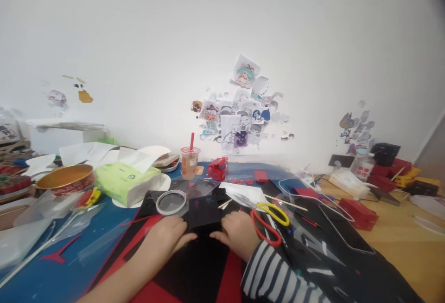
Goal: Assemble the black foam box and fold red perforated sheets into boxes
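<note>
A small dark, square-faced piece of black card [204, 211] stands between my two hands; whether it is flat or folded into a box I cannot tell. My left hand [170, 232] grips its left side with the fingers curled and the thumb pointing inward. At the right side, my right hand [239, 232] holds it in the same manner, fingertips partly hidden. Under it lie sheets of black card [194, 266] and red card [231, 277]. A roll of clear tape [171, 202] is just beyond my left hand. Scissors with red and yellow handles [273, 217] lie beside my right hand.
Behind are a drink cup with a red straw [189, 161] and a red object [218, 169]. Leftward sit a green tissue pack [127, 182] and a gold-rimmed bowl [66, 178]. A phone [344, 228], wooden sticks [287, 202] and a red box [359, 214] lie to the right.
</note>
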`<action>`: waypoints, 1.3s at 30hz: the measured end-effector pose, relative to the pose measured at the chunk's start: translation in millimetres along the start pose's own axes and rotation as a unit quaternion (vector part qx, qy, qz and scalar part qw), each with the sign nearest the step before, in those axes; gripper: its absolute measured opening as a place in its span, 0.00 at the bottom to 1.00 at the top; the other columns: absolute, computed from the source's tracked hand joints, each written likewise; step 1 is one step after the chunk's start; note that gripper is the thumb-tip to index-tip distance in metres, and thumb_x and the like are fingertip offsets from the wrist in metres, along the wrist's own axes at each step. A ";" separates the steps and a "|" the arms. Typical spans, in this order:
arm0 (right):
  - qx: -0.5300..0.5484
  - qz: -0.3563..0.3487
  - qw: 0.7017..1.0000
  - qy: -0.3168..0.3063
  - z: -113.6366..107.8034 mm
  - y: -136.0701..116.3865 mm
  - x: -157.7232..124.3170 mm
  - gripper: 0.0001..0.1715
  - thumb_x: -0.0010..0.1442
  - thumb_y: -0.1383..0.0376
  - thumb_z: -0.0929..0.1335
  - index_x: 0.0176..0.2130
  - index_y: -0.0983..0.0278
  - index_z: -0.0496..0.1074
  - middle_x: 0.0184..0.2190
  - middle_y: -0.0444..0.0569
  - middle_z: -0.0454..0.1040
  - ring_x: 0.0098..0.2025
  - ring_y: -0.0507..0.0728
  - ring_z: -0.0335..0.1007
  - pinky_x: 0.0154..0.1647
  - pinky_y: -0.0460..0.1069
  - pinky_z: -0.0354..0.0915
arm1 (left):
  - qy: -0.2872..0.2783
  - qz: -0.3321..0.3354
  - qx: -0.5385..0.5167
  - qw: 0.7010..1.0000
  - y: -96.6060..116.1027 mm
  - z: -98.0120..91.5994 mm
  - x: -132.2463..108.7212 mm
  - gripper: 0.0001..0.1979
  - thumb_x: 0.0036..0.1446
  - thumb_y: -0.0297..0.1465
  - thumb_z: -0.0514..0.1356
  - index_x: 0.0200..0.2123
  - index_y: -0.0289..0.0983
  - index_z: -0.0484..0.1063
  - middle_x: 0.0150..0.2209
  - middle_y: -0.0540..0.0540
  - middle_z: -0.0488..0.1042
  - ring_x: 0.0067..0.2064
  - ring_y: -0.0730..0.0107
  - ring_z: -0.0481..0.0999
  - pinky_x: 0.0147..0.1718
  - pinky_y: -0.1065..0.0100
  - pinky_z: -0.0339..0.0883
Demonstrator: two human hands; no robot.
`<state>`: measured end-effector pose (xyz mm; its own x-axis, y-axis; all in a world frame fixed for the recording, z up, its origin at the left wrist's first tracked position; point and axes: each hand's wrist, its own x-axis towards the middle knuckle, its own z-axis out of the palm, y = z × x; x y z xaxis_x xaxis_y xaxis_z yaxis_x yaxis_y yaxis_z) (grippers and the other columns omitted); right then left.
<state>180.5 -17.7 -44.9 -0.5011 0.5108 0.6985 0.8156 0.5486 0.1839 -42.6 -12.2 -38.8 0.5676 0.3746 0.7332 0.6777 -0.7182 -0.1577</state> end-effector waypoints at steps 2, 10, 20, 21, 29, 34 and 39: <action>-0.004 -0.001 1.000 -0.023 3.7 0.5 -1.6 0.33 0.60 0.45 0.58 0.17 0.63 0.69 0.15 0.48 0.71 0.19 0.53 0.66 0.19 0.49 0.51 | -0.014 0.010 0.004 1.000 -2.4 4.1 -2.2 0.27 0.61 0.46 0.44 0.18 0.38 0.68 0.17 0.50 0.69 0.20 0.71 0.68 0.20 0.72 0.58; -0.007 -0.016 0.998 -0.059 12.9 0.2 -1.7 0.29 0.62 0.51 0.60 0.18 0.64 0.72 0.16 0.47 0.74 0.20 0.53 0.69 0.20 0.48 0.54 | -0.034 0.026 0.020 0.999 -4.0 21.3 -6.0 0.32 0.64 0.42 0.37 0.17 0.37 0.69 0.16 0.48 0.70 0.18 0.70 0.69 0.19 0.70 0.59; 0.023 0.020 0.993 -0.111 13.1 2.4 -0.9 0.24 0.56 0.49 0.64 0.22 0.63 0.73 0.19 0.47 0.75 0.22 0.55 0.72 0.19 0.48 0.55 | -0.060 -0.006 0.003 0.998 -1.4 16.7 -4.2 0.30 0.64 0.41 0.37 0.19 0.38 0.69 0.17 0.48 0.70 0.19 0.70 0.70 0.20 0.71 0.59; 0.032 0.022 0.992 -0.119 14.0 2.5 -1.0 0.25 0.57 0.49 0.64 0.22 0.63 0.73 0.20 0.48 0.76 0.22 0.55 0.72 0.20 0.47 0.56 | -0.062 -0.009 -0.001 0.998 -1.4 16.3 -4.0 0.30 0.64 0.42 0.38 0.19 0.38 0.69 0.17 0.48 0.70 0.20 0.69 0.71 0.21 0.70 0.60; 0.169 0.101 0.967 -0.161 21.0 1.9 1.0 0.29 0.62 0.51 0.59 0.21 0.67 0.71 0.22 0.54 0.75 0.27 0.58 0.72 0.29 0.49 0.61 | -0.068 -0.037 -0.041 0.996 -0.2 14.6 -2.8 0.31 0.62 0.45 0.37 0.21 0.37 0.69 0.21 0.45 0.72 0.23 0.65 0.72 0.23 0.67 0.63; 0.367 0.201 0.896 -0.146 12.3 7.4 3.9 0.34 0.60 0.45 0.55 0.15 0.64 0.62 0.12 0.44 0.63 0.18 0.51 0.62 0.22 0.46 0.58 | -0.058 -0.152 -0.102 0.981 1.4 -0.3 2.5 0.15 0.56 0.44 0.53 0.30 0.37 0.68 0.28 0.45 0.72 0.29 0.63 0.73 0.28 0.66 0.66; 0.582 0.252 0.763 -0.126 6.6 6.0 8.3 0.35 0.55 0.37 0.53 0.15 0.60 0.52 0.07 0.35 0.50 0.10 0.46 0.47 0.16 0.44 0.55 | -0.016 -0.314 -0.263 0.912 2.7 -8.6 11.4 0.25 0.46 0.38 0.64 0.48 0.39 0.63 0.44 0.40 0.70 0.46 0.52 0.69 0.44 0.57 0.62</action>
<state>179.3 -5.8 -42.5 -0.3684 0.8815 0.2955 0.1880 0.3819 -0.9049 -38.3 -14.9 -25.1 0.1632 0.8201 0.5484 0.5605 -0.5345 0.6325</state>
